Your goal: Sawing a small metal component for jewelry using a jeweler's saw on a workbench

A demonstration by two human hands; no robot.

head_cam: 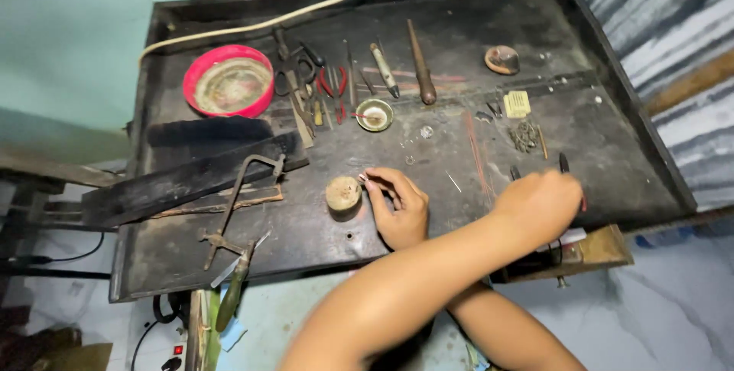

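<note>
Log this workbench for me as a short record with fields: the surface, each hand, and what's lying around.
surface: worn black tray table
left hand: crossed over to the right, closed on a dark-handled tool
right hand: crossed to the left, fingertips pinching a small pale piece
beside right hand: round wooden block
back row: red bowl, small brass dish, red-handled pliers, long wooden-handled tool
front left: saw frame
</note>
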